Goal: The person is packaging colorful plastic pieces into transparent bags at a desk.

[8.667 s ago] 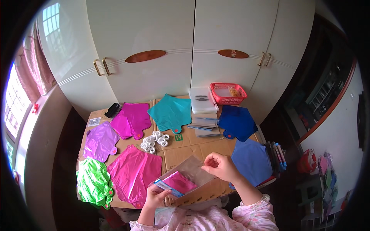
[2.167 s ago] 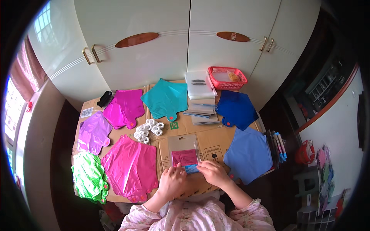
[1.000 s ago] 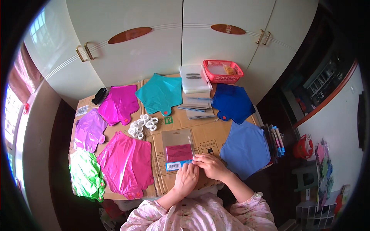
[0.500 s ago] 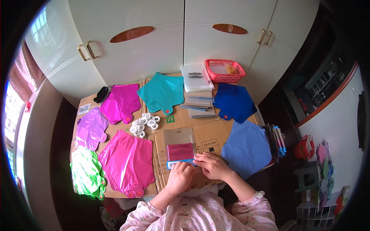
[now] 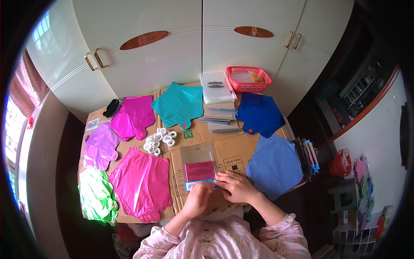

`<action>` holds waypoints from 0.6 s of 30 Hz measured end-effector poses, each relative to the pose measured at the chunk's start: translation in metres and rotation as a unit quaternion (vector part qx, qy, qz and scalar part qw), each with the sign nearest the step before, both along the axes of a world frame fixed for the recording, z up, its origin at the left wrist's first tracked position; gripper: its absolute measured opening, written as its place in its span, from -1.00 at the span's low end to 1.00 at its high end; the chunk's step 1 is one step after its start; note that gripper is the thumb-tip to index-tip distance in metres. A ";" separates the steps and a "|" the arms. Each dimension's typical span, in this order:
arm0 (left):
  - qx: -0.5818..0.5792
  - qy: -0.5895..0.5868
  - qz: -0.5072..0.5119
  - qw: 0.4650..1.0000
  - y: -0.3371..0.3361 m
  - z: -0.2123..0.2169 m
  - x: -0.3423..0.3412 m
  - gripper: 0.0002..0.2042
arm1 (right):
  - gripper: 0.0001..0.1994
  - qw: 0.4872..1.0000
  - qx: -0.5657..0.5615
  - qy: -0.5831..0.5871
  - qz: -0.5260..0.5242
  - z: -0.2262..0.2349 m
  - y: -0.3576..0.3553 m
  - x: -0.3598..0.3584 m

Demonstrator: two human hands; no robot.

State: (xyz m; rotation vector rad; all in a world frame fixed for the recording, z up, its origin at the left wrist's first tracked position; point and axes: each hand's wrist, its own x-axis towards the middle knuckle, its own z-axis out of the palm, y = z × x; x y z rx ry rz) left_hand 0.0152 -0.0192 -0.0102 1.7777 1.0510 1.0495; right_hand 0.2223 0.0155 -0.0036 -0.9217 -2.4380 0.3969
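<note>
Clear packet (image 5: 196, 154): flat on the cardboard-covered surface (image 5: 233, 147), in front of the person, with folded pink foil (image 5: 199, 171) inside and a blue strip (image 5: 189, 185) near its lower edge.
Left hand (image 5: 198, 199): curled over the lower edge; its fingertips are hidden, so I cannot tell whether its grip pinches anything.
Right hand (image 5: 235, 186): fingers close together at the lower right corner; pinching or merely pressing, I cannot tell.
Crease risk: the thin plastic could wrinkle or skew if the hands pull unevenly.
Slip risk: the packet might slide if the right fingers ease off.
Pink foil balloons (image 5: 144, 183): just left; a wide elbow swing could drag them.
Light-blue balloon (image 5: 276, 166): near the right hand, limiting sideways room.
White rings (image 5: 157, 141): loosely heaped beyond the packet, likely to scatter if brushed.
Header-card stack (image 5: 221, 116): farther back, uneven, could topple if knocked.
</note>
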 end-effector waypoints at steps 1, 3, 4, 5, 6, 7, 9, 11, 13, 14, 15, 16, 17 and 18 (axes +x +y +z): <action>-0.076 -0.097 -0.007 0.992 -0.003 0.000 -0.008 -0.90 | -0.59 1.000 -0.003 0.005 0.002 0.002 0.000 -0.001; -0.082 -0.154 0.044 0.984 -0.005 -0.004 -0.021 -0.92 | -0.65 1.000 0.012 0.009 -0.005 0.000 -0.001 -0.003; -0.096 -0.208 0.064 0.971 -0.005 -0.002 -0.028 -0.92 | -0.67 1.000 0.019 0.010 -0.009 -0.002 -0.002 -0.004; -0.110 -0.249 0.087 0.958 -0.006 0.002 -0.038 -0.93 | -0.67 0.999 0.032 0.014 -0.015 -0.006 -0.002 -0.005; -0.123 -0.289 0.109 0.943 -0.007 0.011 -0.048 -0.94 | -0.68 0.999 0.044 0.019 -0.021 -0.014 -0.002 -0.006; -0.132 -0.261 0.161 0.943 -0.008 0.021 -0.057 -0.94 | -0.68 0.998 0.056 0.022 -0.028 -0.018 -0.001 -0.007; -0.103 -0.290 0.175 0.935 -0.007 0.014 -0.082 -0.94 | -0.70 0.997 0.065 0.020 -0.034 -0.017 -0.002 -0.009; -0.041 -0.149 0.168 0.974 -0.006 0.020 -0.094 -0.81 | -0.71 0.996 0.072 0.016 -0.040 -0.017 -0.003 -0.009; 0.059 0.143 0.129 0.979 -0.005 0.038 -0.102 -0.65 | -0.73 0.996 0.075 0.015 -0.040 -0.017 -0.003 -0.011; 0.079 0.213 0.087 0.970 -0.004 0.041 -0.101 -0.59 | -0.76 0.996 0.077 0.014 -0.040 -0.016 -0.003 -0.012; 0.098 0.281 0.045 0.954 -0.004 0.044 -0.098 -0.52 | -0.79 0.996 0.081 0.011 -0.039 -0.014 -0.003 -0.012; 0.116 0.347 0.002 0.931 -0.004 0.047 -0.094 -0.45 | -0.81 0.996 0.085 0.008 -0.038 -0.013 -0.002 -0.012; 0.114 0.383 -0.034 0.916 -0.005 0.053 -0.090 -0.45 | -0.83 0.995 0.094 0.000 -0.035 -0.013 -0.002 -0.013; 0.117 0.382 -0.048 0.915 -0.005 0.052 -0.087 -0.45 | -0.86 0.994 0.103 -0.009 -0.035 -0.013 -0.003 -0.012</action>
